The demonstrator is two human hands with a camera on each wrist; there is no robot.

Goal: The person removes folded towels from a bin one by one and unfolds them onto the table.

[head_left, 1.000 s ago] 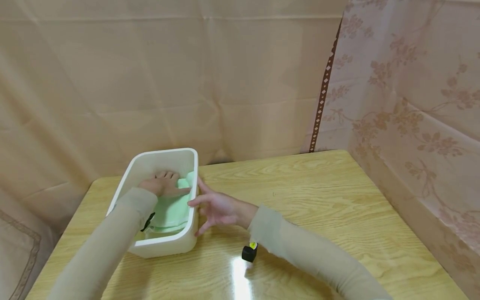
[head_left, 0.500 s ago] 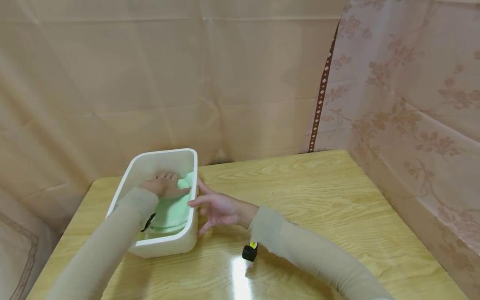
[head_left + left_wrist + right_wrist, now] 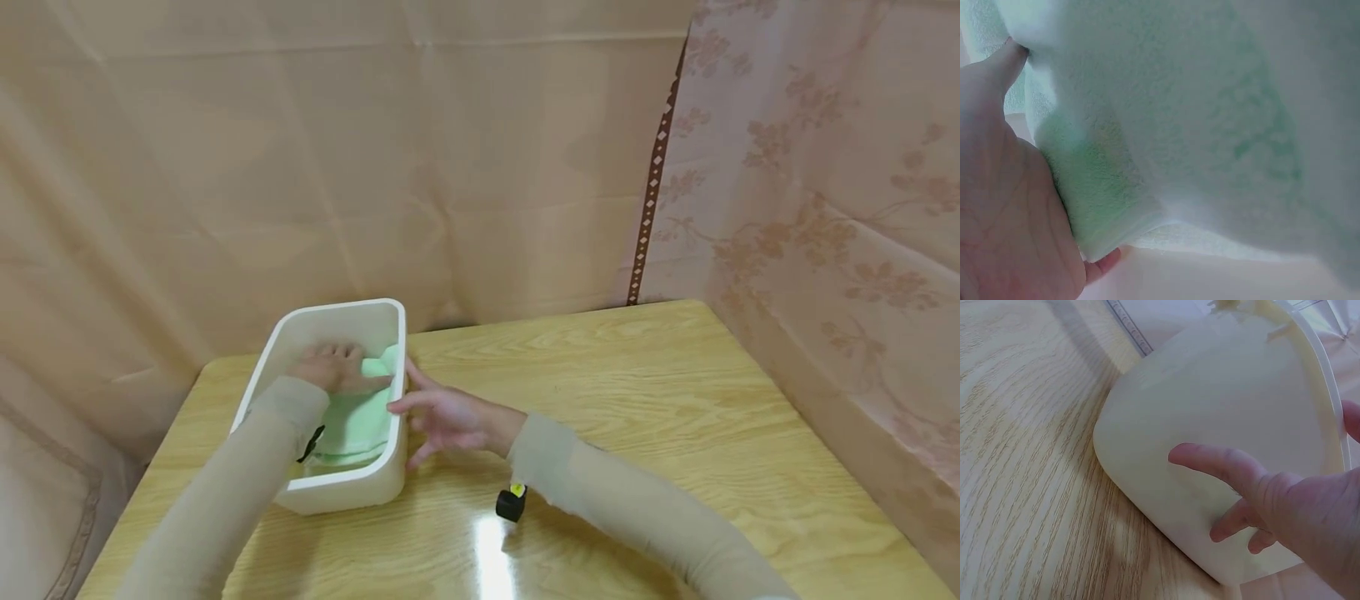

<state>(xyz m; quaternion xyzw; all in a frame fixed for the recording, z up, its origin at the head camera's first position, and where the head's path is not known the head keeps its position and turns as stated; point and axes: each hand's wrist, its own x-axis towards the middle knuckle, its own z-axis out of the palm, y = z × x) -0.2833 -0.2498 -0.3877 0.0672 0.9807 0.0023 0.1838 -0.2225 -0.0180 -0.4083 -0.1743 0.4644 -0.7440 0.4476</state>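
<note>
A white plastic bin [image 3: 345, 477] stands on the left of the table. Folded inside lies a pale green towel [image 3: 360, 425]. My left hand [image 3: 337, 369] reaches into the bin and lies spread on the towel, its thumb stretched toward the right wall. In the left wrist view, the towel [image 3: 1094, 187] fills most of the picture beside the palm; most fingers are hidden behind it. My right hand [image 3: 453, 419] rests against the bin's outer right side with spread fingers, one tip at the rim. In the right wrist view, its fingers [image 3: 1210, 460] lie along the bin's outer wall.
The wooden table [image 3: 600, 375] runs on to the right of the bin. A beige curtain [image 3: 375, 167] hangs right behind it, and a flowered curtain [image 3: 847, 208] lines the right side. A black wrist camera [image 3: 511, 504] sticks out below the right wrist.
The whole head view has shifted a little, so everything appears slightly farther right. Both hands stay in the same places at the bin and towel.
</note>
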